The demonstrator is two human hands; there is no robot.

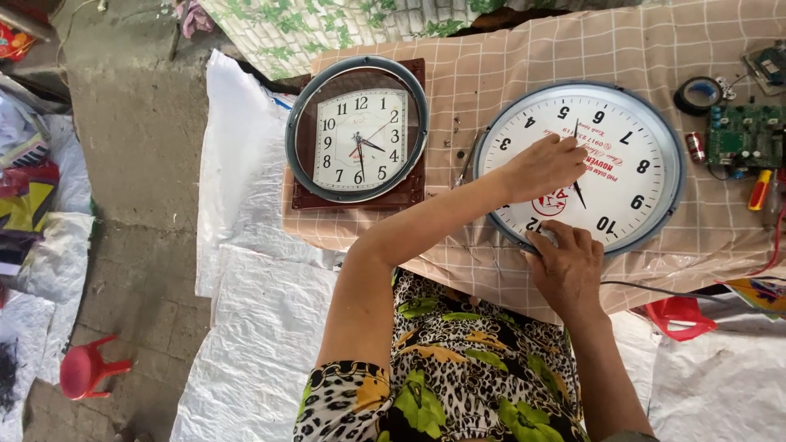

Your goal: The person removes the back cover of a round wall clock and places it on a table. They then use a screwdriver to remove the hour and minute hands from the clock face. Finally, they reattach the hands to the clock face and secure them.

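Right now your left hand [544, 166] rests fingertips on the dial of the large round wall clock [647, 139], right of centre in the frame on the checked tabletop [508, 74], pinching nothing. Your right hand [566, 260] presses its fingers on the lower rim. It looks light, its thin hands [579, 190] fragile; hold it by the stiff, smooth grey rim.
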